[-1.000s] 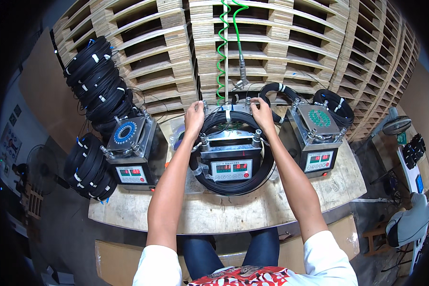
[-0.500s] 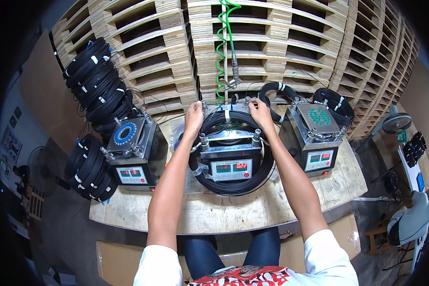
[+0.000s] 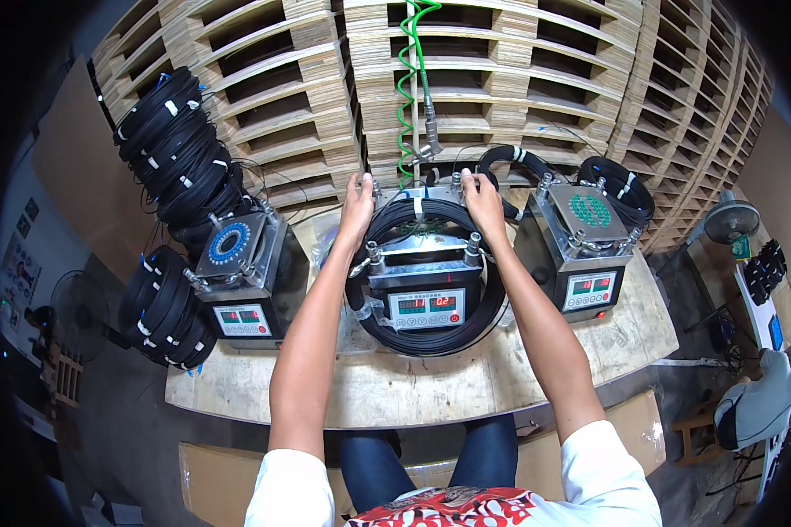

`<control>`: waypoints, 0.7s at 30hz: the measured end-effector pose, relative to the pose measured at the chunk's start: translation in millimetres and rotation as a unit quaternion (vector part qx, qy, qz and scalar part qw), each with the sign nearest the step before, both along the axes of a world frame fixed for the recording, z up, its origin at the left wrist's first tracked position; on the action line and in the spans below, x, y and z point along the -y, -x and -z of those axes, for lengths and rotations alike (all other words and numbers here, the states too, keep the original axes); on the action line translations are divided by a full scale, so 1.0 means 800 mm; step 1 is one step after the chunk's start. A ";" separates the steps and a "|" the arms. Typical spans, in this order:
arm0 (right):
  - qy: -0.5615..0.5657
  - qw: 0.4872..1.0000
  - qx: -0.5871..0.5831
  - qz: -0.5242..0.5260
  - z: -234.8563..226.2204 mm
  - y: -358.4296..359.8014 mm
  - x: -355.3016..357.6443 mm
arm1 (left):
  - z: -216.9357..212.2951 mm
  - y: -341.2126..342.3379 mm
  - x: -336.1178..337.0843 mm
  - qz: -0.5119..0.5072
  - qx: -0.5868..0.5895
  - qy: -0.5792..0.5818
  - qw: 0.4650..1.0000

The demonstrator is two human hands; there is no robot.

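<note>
Hands [image 3: 357,204] on black coil [image 3: 431,338], fingertips hidden

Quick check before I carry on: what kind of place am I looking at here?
Probably a factory or workshop bench for cable testing: three metal boxes with digital readouts sit on a wooden worktable, bundles of coiled black cable beside them, stacked wooden pallets behind.

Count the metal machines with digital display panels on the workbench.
3. The left machine stands beside stacked black cable coils; the middle machine, ringed by a black cable coil, lies under the left hand and right hand; the right machine stands apart.
</note>
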State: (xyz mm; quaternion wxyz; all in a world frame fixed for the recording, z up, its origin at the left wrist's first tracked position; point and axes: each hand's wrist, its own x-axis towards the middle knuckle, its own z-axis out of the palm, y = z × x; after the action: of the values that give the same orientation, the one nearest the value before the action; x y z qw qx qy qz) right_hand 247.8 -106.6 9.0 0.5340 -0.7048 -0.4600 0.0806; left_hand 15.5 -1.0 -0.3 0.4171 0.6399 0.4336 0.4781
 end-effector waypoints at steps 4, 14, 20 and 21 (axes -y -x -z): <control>0.045 0.999 -0.008 -0.014 -0.010 0.016 -0.001 | 0.010 0.018 -0.019 -0.003 -0.011 0.009 1.000; -0.050 0.997 0.006 -0.052 0.001 0.006 -0.003 | 0.023 0.013 -0.036 -0.041 -0.027 -0.010 0.999; -0.033 0.999 0.017 0.006 -0.004 0.010 0.002 | -0.004 0.011 -0.002 0.009 -0.007 0.027 1.000; -0.014 1.000 0.017 0.013 -0.005 0.011 0.005 | -0.002 0.009 0.000 0.009 -0.007 0.029 1.000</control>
State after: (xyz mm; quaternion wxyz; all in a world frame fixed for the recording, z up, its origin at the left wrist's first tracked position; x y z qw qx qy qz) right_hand 239.3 -110.6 12.9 0.5372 -0.7042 -0.4610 0.0553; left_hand 8.6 -1.1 1.7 0.4364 0.6353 0.4441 0.4569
